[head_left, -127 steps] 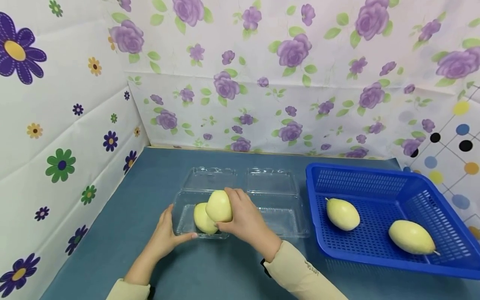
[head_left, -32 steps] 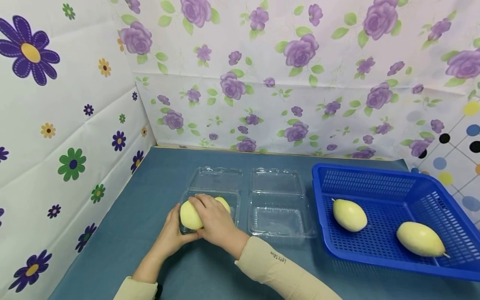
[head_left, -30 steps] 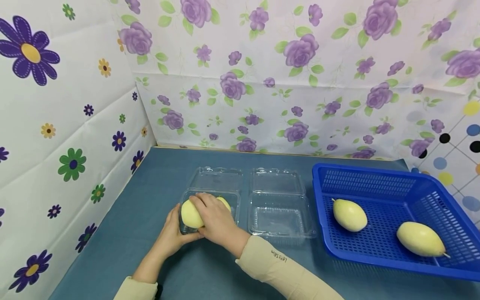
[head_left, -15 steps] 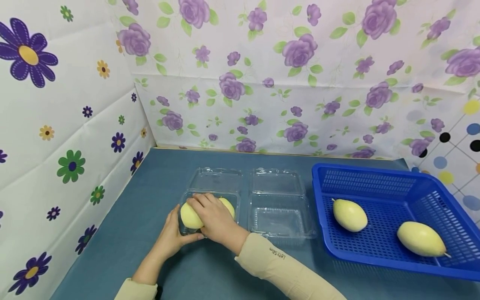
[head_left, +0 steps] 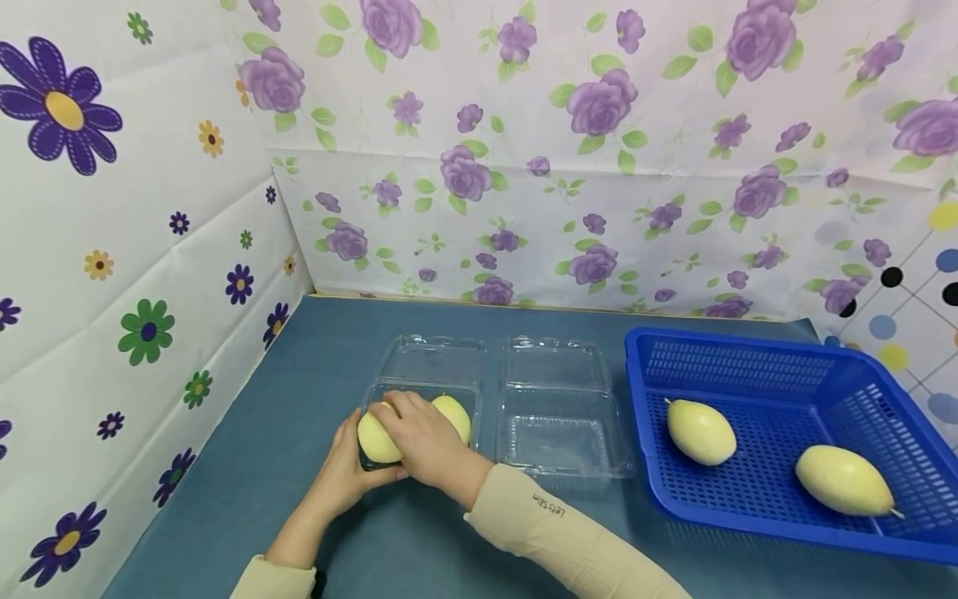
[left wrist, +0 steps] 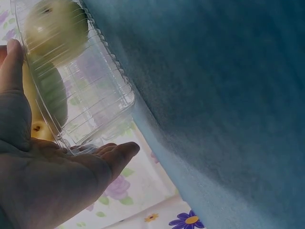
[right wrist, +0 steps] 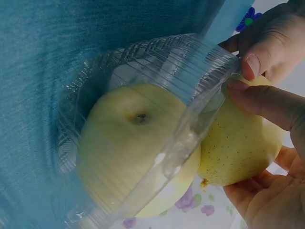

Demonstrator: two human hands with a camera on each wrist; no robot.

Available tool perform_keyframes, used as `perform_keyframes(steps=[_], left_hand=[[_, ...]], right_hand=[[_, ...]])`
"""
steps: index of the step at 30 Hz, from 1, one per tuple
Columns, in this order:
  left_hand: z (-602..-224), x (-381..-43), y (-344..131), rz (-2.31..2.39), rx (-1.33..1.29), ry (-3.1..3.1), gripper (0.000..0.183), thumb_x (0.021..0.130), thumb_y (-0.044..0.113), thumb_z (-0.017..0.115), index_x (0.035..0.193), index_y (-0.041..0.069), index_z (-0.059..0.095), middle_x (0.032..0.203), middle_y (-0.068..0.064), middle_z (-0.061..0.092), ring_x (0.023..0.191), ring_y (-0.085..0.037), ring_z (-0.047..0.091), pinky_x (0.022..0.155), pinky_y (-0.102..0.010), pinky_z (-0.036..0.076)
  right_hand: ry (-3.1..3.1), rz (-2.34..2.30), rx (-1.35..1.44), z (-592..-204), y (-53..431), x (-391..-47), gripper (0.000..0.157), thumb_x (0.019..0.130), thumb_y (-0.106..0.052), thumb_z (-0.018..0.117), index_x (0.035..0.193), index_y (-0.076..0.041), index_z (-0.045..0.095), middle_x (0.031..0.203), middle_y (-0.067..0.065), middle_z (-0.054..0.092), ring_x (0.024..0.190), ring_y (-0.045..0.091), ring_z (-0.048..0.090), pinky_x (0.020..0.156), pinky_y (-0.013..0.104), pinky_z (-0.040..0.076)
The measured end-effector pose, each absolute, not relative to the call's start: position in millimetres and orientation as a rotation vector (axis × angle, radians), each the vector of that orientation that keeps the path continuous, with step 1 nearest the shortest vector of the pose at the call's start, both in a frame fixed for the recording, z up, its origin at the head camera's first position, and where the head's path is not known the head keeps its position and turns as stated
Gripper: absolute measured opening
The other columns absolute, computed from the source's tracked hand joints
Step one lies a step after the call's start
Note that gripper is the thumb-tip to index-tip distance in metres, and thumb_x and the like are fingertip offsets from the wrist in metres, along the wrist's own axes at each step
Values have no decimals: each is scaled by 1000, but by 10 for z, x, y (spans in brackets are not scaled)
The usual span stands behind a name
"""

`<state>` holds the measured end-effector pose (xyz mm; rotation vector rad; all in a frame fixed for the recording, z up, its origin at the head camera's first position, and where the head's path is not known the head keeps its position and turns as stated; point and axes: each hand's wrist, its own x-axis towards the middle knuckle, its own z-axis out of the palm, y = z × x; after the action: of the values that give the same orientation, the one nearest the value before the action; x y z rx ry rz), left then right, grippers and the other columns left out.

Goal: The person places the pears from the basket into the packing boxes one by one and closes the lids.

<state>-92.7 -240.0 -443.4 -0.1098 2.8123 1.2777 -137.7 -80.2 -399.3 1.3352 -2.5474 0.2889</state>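
At the left in the head view stands a clear plastic clamshell container (head_left: 434, 363), its lid folded back. My right hand (head_left: 428, 443) grips a pale yellow pear (head_left: 377, 438) at the container's left side, fingers over the top. Another pear (head_left: 454, 416) lies in the right part, partly covered by that hand. In the right wrist view, thumb and fingers span the speckled pear (right wrist: 240, 143), while the other pear (right wrist: 138, 148) shows through the clear wall. My left hand (head_left: 340, 474) braces the container's front left corner, thumb along the front and fingers along the side, both fairly straight.
A second clear clamshell (head_left: 557, 362), lid folded back, stands just to the right. Beyond it a blue plastic basket (head_left: 748, 520) holds two pears, one left (head_left: 702, 433) and one right (head_left: 844, 481). Flower-printed sheets (head_left: 524, 166) close off the back and left of the blue tabletop (head_left: 329, 349).
Some seconds ago, the right hand held its pear up over the other one. That pear is now lower and farther left, the other to its right. Lately the right hand has barely shifted.
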Motion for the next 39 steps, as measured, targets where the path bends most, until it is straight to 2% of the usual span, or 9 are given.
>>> perform_keyframes(steps=[8,16,26,39], left_hand=[[-4406,-908,-2400,1284,-107,2784,115,76,36,81,148,-9,3,149,-35,10,130,-51,31,99,-63,35],[-4422,-918,-2406,1279,-111,2793,116,75,37,81,148,-10,3,149,-36,10,134,-52,25,102,-65,31],[-4425,-923,-2397,1272,-128,2826,114,74,36,82,147,-11,7,147,-36,18,132,-50,30,102,-63,32],[-4419,-929,-2392,1263,-149,2828,115,73,38,82,147,-10,8,145,-35,22,130,-48,34,101,-61,35]], right_hand=[[-2583,247,1376,-3984,-824,-1369,79,69,-33,85,136,-13,49,131,7,50,121,19,51,100,30,45],[-2567,177,1391,-3999,-833,-1377,81,68,-37,85,137,-15,48,133,6,50,124,19,50,105,28,40],[-2582,109,1409,-4003,-845,-1389,85,68,-37,85,140,-16,45,139,6,47,133,20,43,112,30,32],[-2589,68,1418,-4034,-853,-1417,84,70,-37,84,141,-18,44,145,8,43,139,23,35,114,31,29]])
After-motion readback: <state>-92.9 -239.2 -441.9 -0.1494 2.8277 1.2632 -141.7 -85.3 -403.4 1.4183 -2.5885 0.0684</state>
